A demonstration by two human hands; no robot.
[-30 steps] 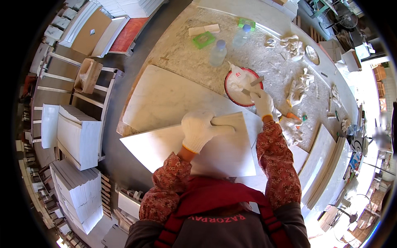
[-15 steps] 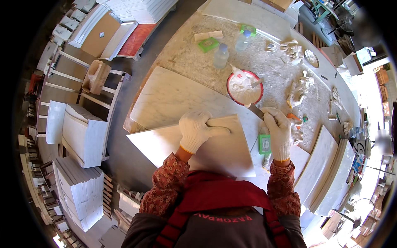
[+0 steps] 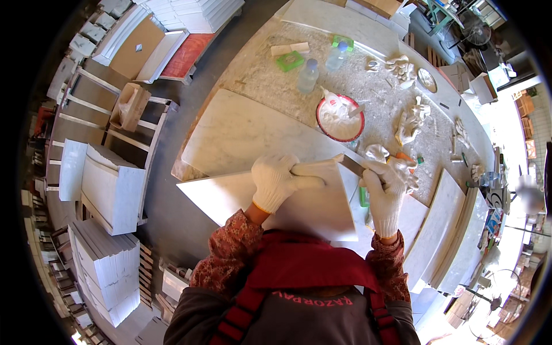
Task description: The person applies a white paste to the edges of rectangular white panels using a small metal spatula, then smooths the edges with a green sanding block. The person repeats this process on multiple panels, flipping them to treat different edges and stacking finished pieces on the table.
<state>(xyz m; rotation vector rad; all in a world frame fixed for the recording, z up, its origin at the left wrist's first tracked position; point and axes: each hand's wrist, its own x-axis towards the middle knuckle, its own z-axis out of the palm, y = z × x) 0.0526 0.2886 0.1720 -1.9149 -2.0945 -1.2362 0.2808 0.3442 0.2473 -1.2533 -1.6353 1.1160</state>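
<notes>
A white marble tile (image 3: 313,215) is tilted up in front of me, resting over a larger marble slab (image 3: 230,135). My gloved left hand (image 3: 277,181) grips its upper edge, thumb on the near face and fingers along the edge. In my gloved right hand (image 3: 384,192) is a putty knife (image 3: 352,165), its blade at the tile's upper right corner. Beyond the tile stands a red-rimmed bowl (image 3: 318,119) of white paste, with a white bottle and another blade lying in it. A green box (image 3: 364,197) is partly hidden beside my right hand.
Two clear bottles (image 3: 307,77) and green boxes (image 3: 289,61) stand at the far side of the dusty table. Several loose gloves (image 3: 409,123) lie to the right, near a round dial (image 3: 427,80). Marble slabs (image 3: 460,241) lean at right; stacked tiles (image 3: 109,270) stand at left.
My right hand has moved the putty knife from near the bowl toward me and left, onto the tile's corner. My left hand keeps its grip, its fingers now stretched further along the edge.
</notes>
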